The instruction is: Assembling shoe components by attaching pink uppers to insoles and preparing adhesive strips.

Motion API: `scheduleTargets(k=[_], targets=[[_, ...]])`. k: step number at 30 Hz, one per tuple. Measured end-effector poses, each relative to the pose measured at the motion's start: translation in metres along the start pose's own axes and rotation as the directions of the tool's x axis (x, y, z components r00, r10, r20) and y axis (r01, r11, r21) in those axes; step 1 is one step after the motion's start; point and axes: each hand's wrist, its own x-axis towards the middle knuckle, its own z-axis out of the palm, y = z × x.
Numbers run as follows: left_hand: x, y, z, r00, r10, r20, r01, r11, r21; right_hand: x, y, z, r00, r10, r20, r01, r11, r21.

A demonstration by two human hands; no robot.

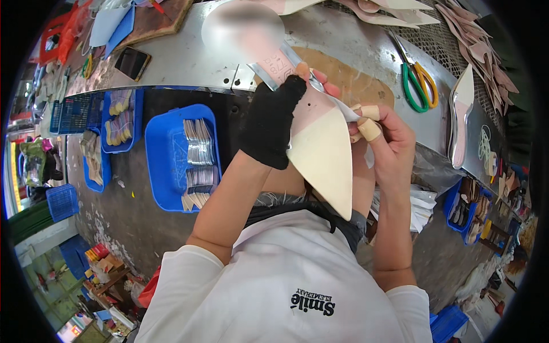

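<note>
My left hand, in a black fingerless glove, grips a long shoe insole with bare fingertips near its waist. The insole has a pale cream pointed toe hanging toward my lap and a pinkish printed heel part with a silvery edge. At its right edge, my right hand pinches the thin silvery edge material between thumb and fingers; tape is wrapped around several of those fingertips. Part of the heel end is blurred. Beneath the insole, a brown sheet lies on the metal tabletop.
Scissors with green and yellow handles lie right of my hands, beside a silver-edged insole. Pinkish pieces pile up at the far right. A phone rests at the left. Below stands a blue bin holding stacked pieces.
</note>
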Motion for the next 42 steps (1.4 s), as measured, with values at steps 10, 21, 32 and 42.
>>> scheduleTargets(k=[10,21,32,42], targets=[[-0.012,-0.012,-0.005,1.0,-0.015,0.013,0.011,0.961,0.275,0.037,-0.005,-0.048,0.954,0.155,0.255,-0.128,0.985,-0.12],[-0.048,-0.023,-0.007,0.976,-0.088,-0.2,0.045,0.977,-0.21,0.093,0.025,-0.168,0.943,-0.246,-0.226,-0.176,0.21,-0.962],[-0.054,-0.02,-0.018,0.934,-0.171,-0.314,0.09,0.962,-0.257,-0.109,0.047,-0.019,0.977,0.193,0.089,-0.136,0.889,-0.438],[-0.056,-0.044,-0.028,0.962,-0.108,-0.25,0.097,0.994,-0.055,-0.112,0.069,-0.015,0.99,0.142,-0.006,-0.133,0.907,-0.4]])
